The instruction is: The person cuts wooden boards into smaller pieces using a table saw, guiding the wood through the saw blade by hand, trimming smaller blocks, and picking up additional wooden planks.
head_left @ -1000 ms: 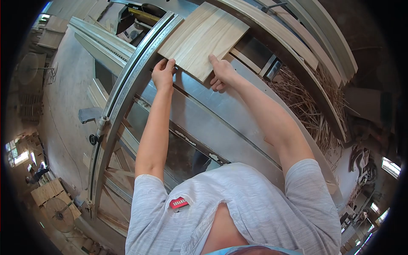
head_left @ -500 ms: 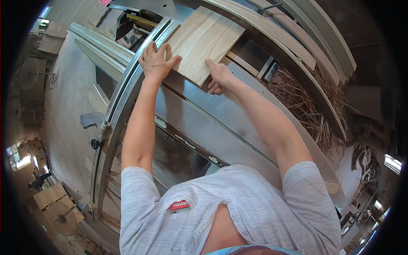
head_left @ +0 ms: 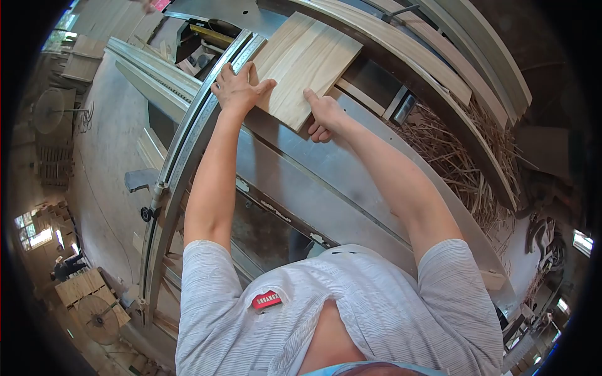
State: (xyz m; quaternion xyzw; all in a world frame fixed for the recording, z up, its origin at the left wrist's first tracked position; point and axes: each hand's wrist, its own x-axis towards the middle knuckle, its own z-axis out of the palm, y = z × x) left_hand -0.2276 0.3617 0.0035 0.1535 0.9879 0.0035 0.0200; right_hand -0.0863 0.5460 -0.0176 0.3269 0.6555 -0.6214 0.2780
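A pale wooden board (head_left: pixel 307 59) lies flat on the metal machine table (head_left: pixel 301 182), its left edge close beside a ruled metal rail (head_left: pixel 210 94). My left hand (head_left: pixel 239 88) is open, with fingers spread over the rail and the thumb reaching onto the board's near left edge. At the near right corner, my right hand (head_left: pixel 326 116) grips the board, thumb on top and the other fingers curled at or below its edge. Those curled fingertips are partly hidden.
Long curved-looking wooden strips (head_left: pixel 451 56) run along the right side. Below them lies a heap of thin wood offcuts (head_left: pixel 458 147). A sliding arm with a black knob (head_left: pixel 147 214) stands at the left. Part of another person's hand (head_left: pixel 147 6) shows at the top left edge.
The whole view has shifted slightly. Both hands keep nearly the same hold on the board. Another person's hand has come into sight at the top left.
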